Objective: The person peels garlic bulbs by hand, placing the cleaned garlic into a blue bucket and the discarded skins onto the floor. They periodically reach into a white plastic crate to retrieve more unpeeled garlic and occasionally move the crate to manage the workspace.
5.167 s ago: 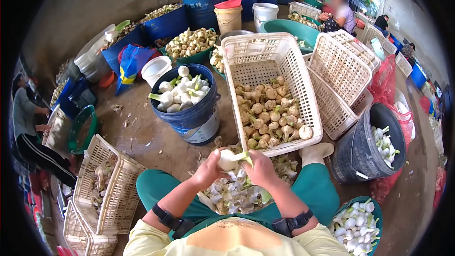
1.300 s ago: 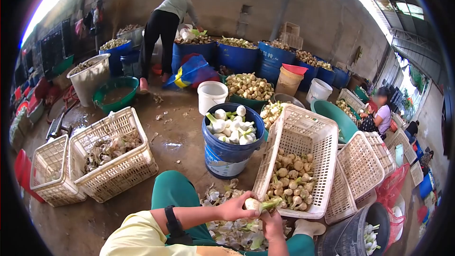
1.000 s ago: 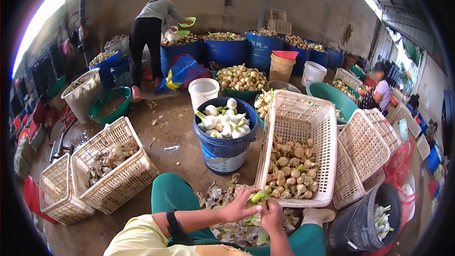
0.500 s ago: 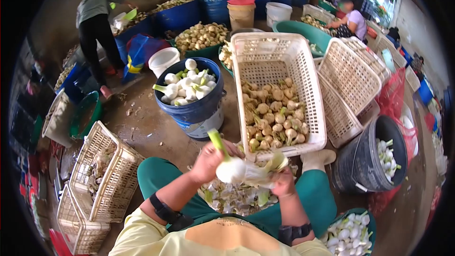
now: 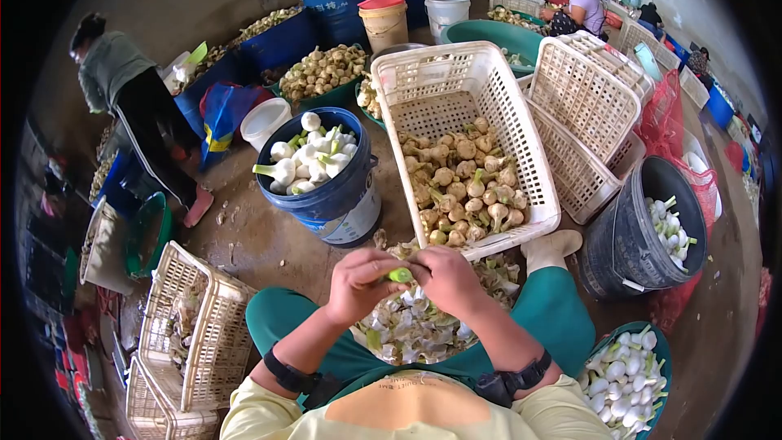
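Over the heap of peelings [image 5: 423, 330] between my knees, my two hands meet around a garlic bulb. Only the cut end of its green stem [image 5: 399, 275] shows; the bulb itself is hidden by fingers. My left hand [image 5: 358, 283] is closed round it, thumb and fingers curled. From the other side my right hand [image 5: 450, 279] is closed too, its fingertips against the garlic beside the stem. Just beyond stands a white plastic crate [image 5: 547, 228], holding unpeeled garlic bulbs [image 5: 468, 187]. A blue bucket [image 5: 326, 204] of peeled white garlic [image 5: 314, 155] stands ahead to the left.
At right, a dark bucket [image 5: 607, 236] holds peeled garlic, and a green basin [image 5: 664, 363] with more sits by my knee. Stacked crates [image 5: 582, 98] lean beside the white one; others [image 5: 216, 342] stand left. One person [image 5: 122, 81] walks at left; another [image 5: 582, 12] sits at back right.
My hands have come together over the peelings, and the garlic has turned so its stem end faces me. Loose peel no longer stretches between them. The person at left has turned and stepped leftward.
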Demonstrator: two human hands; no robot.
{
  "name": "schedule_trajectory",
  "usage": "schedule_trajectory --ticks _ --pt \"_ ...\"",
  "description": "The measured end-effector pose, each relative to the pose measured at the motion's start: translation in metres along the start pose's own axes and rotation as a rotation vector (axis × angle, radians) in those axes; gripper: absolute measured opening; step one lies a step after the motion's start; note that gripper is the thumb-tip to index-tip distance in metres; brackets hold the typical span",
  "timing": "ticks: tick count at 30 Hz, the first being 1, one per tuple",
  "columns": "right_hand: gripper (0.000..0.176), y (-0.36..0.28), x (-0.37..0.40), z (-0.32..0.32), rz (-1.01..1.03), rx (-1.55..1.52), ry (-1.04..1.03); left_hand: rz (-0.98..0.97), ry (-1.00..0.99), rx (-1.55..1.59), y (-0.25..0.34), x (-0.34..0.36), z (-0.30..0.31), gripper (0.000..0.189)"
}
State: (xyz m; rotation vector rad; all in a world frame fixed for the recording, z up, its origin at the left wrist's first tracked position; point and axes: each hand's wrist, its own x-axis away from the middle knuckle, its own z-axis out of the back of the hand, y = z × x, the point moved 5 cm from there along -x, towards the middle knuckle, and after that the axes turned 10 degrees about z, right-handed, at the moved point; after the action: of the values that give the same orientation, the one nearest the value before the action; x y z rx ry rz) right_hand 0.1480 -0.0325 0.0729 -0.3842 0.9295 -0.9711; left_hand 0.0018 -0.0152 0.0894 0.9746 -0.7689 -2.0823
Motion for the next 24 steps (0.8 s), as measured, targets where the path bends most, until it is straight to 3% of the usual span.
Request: schedule_trajectory --ticks 2,3,5,7,8,9,11,12,13,15,16,17,19,22,24 --pt "0.019 0.001 0.002 -0.005 0.052 0.145 -0.121 -0.059 -0.035 -0.025 0.001 0.005 -0.004 0.032" --pt "0.019 0.002 0.002 -0.001 0.048 0.144 -0.123 0.019 -0.061 0.148 -0.004 0.008 -0.005 0.032" --pt "0.022 0.020 0.008 0.001 -0.325 -0.167 -0.251 0.141 -0.123 0.495 -0.025 0.013 -0.007 0.022" --pt "0.026 0.032 0.018 -0.002 -0.366 -0.177 -0.320 0.340 -0.013 1.117 -0.037 0.015 -0.010 0.024" --pt "0.024 0.024 0.028 -0.010 -0.276 -0.295 -0.415 0.288 0.034 1.269 -0.038 0.009 -0.006 0.027" --pt "0.022 0.015 0.037 -0.019 -0.182 -0.415 -0.512 0.328 0.133 1.296 -0.041 0.002 0.000 0.025" --pt "0.019 -0.015 0.048 -0.023 -0.192 -0.931 -0.573 0.446 0.318 1.157 -0.063 -0.009 0.010 0.023" --pt "0.017 -0.015 0.049 -0.019 -0.144 -0.913 -0.675 0.605 0.366 1.171 -0.072 -0.010 0.011 0.021" --pt "0.017 -0.009 0.052 -0.015 -0.138 -0.916 -0.685 0.603 0.378 1.168 -0.082 -0.008 0.011 0.021" --pt "0.022 0.013 0.053 -0.014 -0.225 -1.031 -0.517 0.874 0.474 1.170 -0.115 0.007 0.002 0.021" --pt "0.027 0.031 0.052 -0.021 -0.275 -0.667 -0.607 0.928 0.488 1.150 -0.100 0.008 -0.001 0.023" --pt "0.030 0.057 0.054 -0.032 -0.101 0.010 -0.500 0.975 0.480 1.098 -0.113 0.014 -0.007 0.027" --pt "0.030 0.052 0.038 -0.025 -0.338 -0.161 -0.252 0.964 0.431 0.978 -0.104 0.015 -0.016 0.029" --pt "0.024 0.046 0.014 -0.026 -0.350 -0.050 -0.162 0.950 0.401 0.868 -0.096 0.016 -0.027 0.030" --pt "0.021 0.057 0.007 -0.022 -0.396 -0.170 -0.103 0.955 0.320 0.886 -0.102 0.012 -0.029 0.029"
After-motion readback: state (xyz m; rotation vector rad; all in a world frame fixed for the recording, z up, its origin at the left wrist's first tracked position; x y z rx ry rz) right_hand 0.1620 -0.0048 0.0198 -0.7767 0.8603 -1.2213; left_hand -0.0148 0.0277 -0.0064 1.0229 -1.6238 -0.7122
